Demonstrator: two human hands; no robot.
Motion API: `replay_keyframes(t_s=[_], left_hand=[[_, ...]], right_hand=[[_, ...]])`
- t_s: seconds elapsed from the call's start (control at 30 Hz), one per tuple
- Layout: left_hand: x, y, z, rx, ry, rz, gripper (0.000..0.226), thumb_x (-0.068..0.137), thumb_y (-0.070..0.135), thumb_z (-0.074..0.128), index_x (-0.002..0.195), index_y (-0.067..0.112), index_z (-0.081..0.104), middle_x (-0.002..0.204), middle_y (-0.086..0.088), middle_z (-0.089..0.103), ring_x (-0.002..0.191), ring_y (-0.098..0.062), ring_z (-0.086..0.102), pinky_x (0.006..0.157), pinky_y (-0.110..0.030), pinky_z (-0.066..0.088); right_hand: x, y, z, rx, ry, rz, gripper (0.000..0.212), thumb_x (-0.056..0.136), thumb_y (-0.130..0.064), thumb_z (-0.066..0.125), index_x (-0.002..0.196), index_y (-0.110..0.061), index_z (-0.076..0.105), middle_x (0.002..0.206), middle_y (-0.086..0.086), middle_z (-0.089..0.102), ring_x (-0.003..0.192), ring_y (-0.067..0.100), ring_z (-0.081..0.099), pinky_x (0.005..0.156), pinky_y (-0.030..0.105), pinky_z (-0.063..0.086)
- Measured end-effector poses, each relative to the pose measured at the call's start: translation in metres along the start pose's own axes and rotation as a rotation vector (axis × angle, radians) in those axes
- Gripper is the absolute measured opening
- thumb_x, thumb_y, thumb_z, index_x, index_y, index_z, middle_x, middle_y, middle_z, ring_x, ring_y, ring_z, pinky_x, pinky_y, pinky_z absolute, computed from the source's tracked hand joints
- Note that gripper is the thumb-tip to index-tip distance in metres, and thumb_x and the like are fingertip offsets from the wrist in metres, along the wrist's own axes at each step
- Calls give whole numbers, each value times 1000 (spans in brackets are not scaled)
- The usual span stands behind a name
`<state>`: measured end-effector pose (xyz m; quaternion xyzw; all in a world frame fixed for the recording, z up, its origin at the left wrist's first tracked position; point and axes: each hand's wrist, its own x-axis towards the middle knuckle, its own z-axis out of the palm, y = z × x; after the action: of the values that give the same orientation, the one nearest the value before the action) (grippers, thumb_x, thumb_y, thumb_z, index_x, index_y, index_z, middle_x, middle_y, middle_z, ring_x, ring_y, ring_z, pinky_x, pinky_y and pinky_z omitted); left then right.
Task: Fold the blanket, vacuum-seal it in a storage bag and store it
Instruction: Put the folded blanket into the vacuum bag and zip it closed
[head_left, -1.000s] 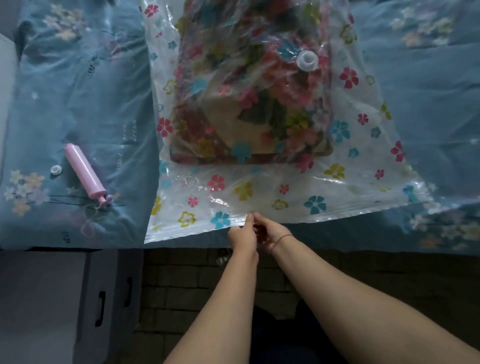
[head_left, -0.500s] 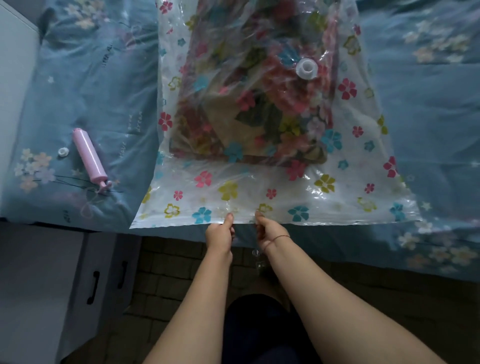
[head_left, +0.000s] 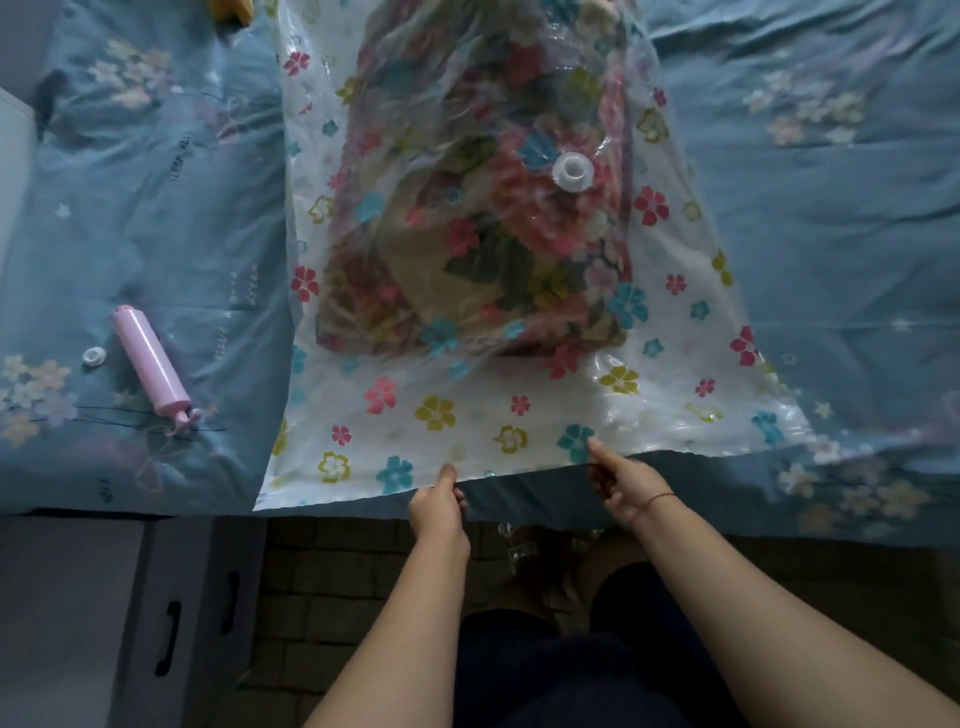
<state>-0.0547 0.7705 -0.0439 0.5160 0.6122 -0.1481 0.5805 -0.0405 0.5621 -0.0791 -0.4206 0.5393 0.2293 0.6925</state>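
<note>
both the left hand (head_left: 439, 506) and right hand (head_left: 621, 480) pinch the near edge of the storage bag (head_left: 467, 415), the folded blanket (head_left: 467, 234) inside it.

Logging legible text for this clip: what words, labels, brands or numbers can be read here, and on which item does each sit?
Blue floral bedsheet: several short lines of dark printed script on its left part, all too small and blurred to read.
Clear flower-printed vacuum storage bag: no text visible, only flower prints.
Pink cylindrical hand pump: no label visible.
White round valve on the bag: no marking legible.
</note>
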Motion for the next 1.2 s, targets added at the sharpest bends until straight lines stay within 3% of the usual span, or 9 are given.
replay_keyframes(t_s=[0.07, 0.13, 0.2, 0.27, 0.37, 0.57, 0.73, 1.0, 1.2], left_hand=[[-10, -7, 19, -137, -34, -99, 26, 91, 29, 68, 83, 8, 56, 71, -5, 57, 61, -17, 55, 56, -29, 47], [-24, -12, 46, -249, -168, -198, 42, 76, 38, 80, 100, 8, 62, 91, -12, 69, 79, -27, 68, 68, -39, 58], [-32, -21, 75, -277, -289, -251, 63, 67, 41, 84, 117, 9, 63, 109, -15, 72, 86, -29, 71, 66, -37, 61], [-39, -29, 100, -257, -316, -240, 57, 75, 32, 82, 121, 5, 63, 115, -18, 70, 83, -27, 69, 53, -28, 58], [-48, -35, 119, -204, -259, -173, 50, 73, 18, 85, 114, -2, 64, 111, -20, 69, 95, -33, 69, 82, -43, 59], [-46, -37, 114, -12, -140, -15, 31, 81, 16, 79, 102, -4, 65, 99, -19, 70, 78, -27, 67, 74, -36, 59], [-46, -29, 107, 15, -95, 10, 22, 85, 13, 75, 77, 4, 57, 66, -8, 60, 53, -13, 54, 46, -20, 44], [-29, -37, 93, 20, -54, -46, 27, 82, 19, 78, 74, 5, 56, 63, -7, 61, 54, -12, 55, 55, -22, 47], [-41, -49, 115, -161, -24, -192, 32, 80, 29, 79, 90, 7, 58, 81, -8, 64, 65, -17, 60, 53, -27, 48]], right_hand=[[0, 0, 3, 31, -16, 27, 14, 81, -21, 74, 81, -11, 64, 54, -4, 66, 46, 5, 58, 47, 15, 48], [-3, 0, 6, 46, -48, 35, 30, 68, -26, 82, 87, -9, 68, 72, 2, 72, 68, 14, 65, 72, 24, 57], [-6, -2, 7, 30, -59, 23, 60, 51, -32, 88, 100, -3, 70, 94, 12, 69, 89, 26, 61, 97, 40, 50], [-11, -7, 9, 13, -73, 29, 56, 60, -28, 85, 106, 0, 69, 91, 13, 68, 83, 26, 61, 81, 35, 53], [-13, -12, 12, 28, -50, 30, 19, 81, -19, 76, 86, -5, 66, 76, 8, 65, 67, 18, 58, 58, 24, 48], [-15, -8, 16, -46, -40, 57, 17, 77, -11, 78, 80, -4, 62, 51, 2, 62, 43, 9, 56, 39, 16, 40], [-21, -12, 16, 59, -4, 90, 17, 82, -5, 73, 72, -4, 60, 59, 5, 59, 44, 10, 53, 37, 14, 42], [-7, -57, -61, 144, 127, 71, 18, 85, -7, 70, 73, -10, 57, 42, -4, 59, 32, 3, 51, 35, 12, 42], [-10, -64, -78, -38, 83, 76, 17, 85, -17, 73, 78, -12, 58, 68, 1, 56, 60, 11, 49, 53, 19, 41]])
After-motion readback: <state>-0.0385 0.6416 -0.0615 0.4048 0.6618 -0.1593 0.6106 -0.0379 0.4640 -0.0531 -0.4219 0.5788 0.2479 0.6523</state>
